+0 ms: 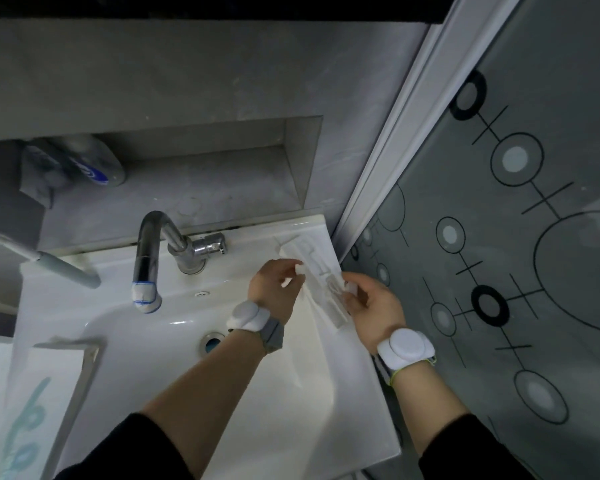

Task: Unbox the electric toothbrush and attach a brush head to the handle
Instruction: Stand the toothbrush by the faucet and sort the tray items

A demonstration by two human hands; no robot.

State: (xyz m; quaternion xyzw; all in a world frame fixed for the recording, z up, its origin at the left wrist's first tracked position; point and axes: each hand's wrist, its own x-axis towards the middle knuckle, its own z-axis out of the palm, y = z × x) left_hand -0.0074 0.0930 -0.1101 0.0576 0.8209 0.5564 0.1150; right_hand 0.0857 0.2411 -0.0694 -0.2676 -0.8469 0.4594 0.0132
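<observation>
**sinkside_sam:** While both hands are on it, the tray (pixel 321 282) sits slanted across the right rim of the sink (pixel 174 341), up by the glass door (pixel 520 237). Pretty sure that's the clear plastic insert from the toothbrush box. Left hand (pixel 274 289) is pinching something small and white at the tray's left edge; right hand (pixel 374 306) is closed on its right edge with a small clear bit at the fingertips. So the hands are apart, one clamped on each side.

**brushnoob:** Why hold it like that though?

**sinkside_sam:** My guess: thin plastic flexes, so one hand steadies it while the other works a part loose. Resting it on the rim takes the weight and keeps stuff from dropping into the drain (pixel 212 342).

**brushnoob:** Is the handle out yet?

**sinkside_sam:** Can't tell. There are faint outlines in the tray, but it's too see-through and blurry to say what's seated there. Could be a brush head in the left hand, not sure. The box (pixel 42 393) at lower left looks set aside, so unboxing seems mostly done and nothing's attached yet. The tap (pixel 153 258) is off to the left, clear of it all.
</observation>
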